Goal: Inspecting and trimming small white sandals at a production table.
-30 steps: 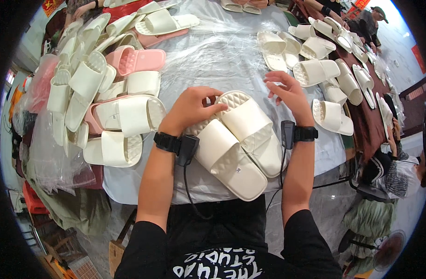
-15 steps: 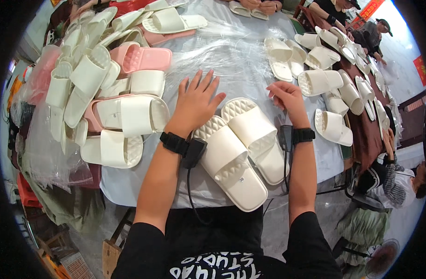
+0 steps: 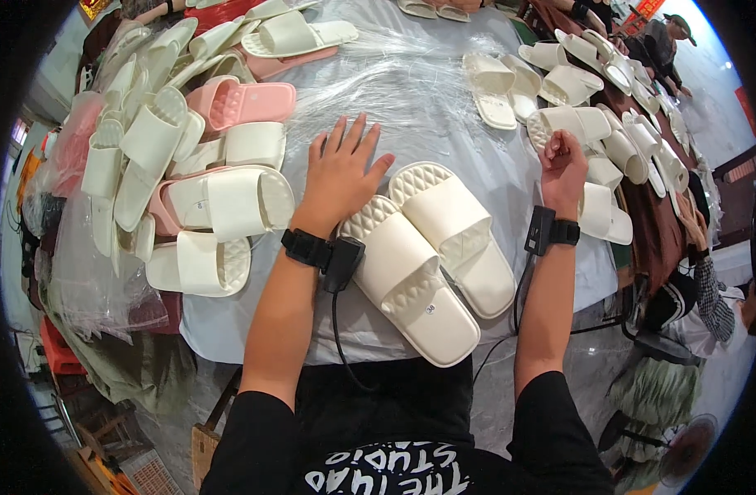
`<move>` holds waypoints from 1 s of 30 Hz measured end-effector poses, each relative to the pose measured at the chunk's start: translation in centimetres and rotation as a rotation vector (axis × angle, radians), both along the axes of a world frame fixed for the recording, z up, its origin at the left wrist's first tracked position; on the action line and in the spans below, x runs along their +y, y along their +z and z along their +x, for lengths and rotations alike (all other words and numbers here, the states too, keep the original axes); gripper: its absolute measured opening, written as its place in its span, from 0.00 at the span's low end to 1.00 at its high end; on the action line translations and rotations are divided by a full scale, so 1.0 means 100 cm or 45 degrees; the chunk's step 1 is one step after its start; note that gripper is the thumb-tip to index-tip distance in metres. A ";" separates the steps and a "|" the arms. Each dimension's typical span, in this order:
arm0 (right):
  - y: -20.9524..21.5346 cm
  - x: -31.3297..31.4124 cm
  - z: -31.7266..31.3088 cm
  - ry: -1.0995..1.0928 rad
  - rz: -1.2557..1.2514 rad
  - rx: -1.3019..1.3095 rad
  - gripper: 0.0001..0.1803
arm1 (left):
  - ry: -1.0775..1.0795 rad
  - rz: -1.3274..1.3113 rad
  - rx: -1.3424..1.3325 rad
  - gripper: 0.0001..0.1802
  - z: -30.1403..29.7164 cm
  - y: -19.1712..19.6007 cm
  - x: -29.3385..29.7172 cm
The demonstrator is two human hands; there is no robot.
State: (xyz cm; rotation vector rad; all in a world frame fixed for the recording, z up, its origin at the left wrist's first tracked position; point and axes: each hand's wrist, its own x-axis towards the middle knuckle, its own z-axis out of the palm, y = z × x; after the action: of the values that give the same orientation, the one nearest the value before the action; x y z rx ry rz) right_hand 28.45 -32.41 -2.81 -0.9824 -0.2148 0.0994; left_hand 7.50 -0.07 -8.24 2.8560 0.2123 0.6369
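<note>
Two cream slippers lie side by side on the table edge in front of me, the nearer one (image 3: pixel 411 280) and the farther one (image 3: pixel 456 231), toes pointing away. My left hand (image 3: pixel 341 169) rests flat with fingers spread on the clear plastic film (image 3: pixel 411 82), just beyond the slippers' toes. My right hand (image 3: pixel 563 161) is curled into a fist to the right of the pair, above the grey table cover (image 3: pixel 510 177). Whether it pinches any film I cannot tell. Neither hand touches the slippers. Both wrists carry black bands with cables.
A heap of cream slippers (image 3: pixel 147 148) with a pink one (image 3: pixel 242 103) fills the left side. Rows of cream slippers (image 3: pixel 617 140) line the right side. Another person's arm (image 3: pixel 708 280) is at the right edge, a fan (image 3: pixel 687 441) below it.
Both hands have left the slipper pair. My left hand has slid forward and flattened on the film. My right hand has moved right and closed into a fist.
</note>
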 end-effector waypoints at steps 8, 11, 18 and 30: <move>-0.002 -0.006 0.000 -0.057 0.100 -0.048 0.08 | 0.038 -0.021 0.063 0.34 -0.001 0.003 -0.002; 0.000 -0.010 0.000 -0.060 0.237 -0.032 0.08 | 0.038 -0.032 0.066 0.35 -0.001 0.004 -0.001; 0.000 -0.014 0.002 -0.083 0.324 -0.045 0.08 | 0.038 -0.028 0.049 0.35 0.000 0.002 -0.001; 0.000 -0.046 0.011 -0.126 0.628 -0.087 0.08 | 0.065 -0.010 0.054 0.37 0.002 0.000 0.000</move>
State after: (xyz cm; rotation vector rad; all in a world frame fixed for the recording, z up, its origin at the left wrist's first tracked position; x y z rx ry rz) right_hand 29.56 -37.06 -2.85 -0.5037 -0.2384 -0.0764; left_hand 7.67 -0.05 -8.26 2.8666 0.2951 0.5836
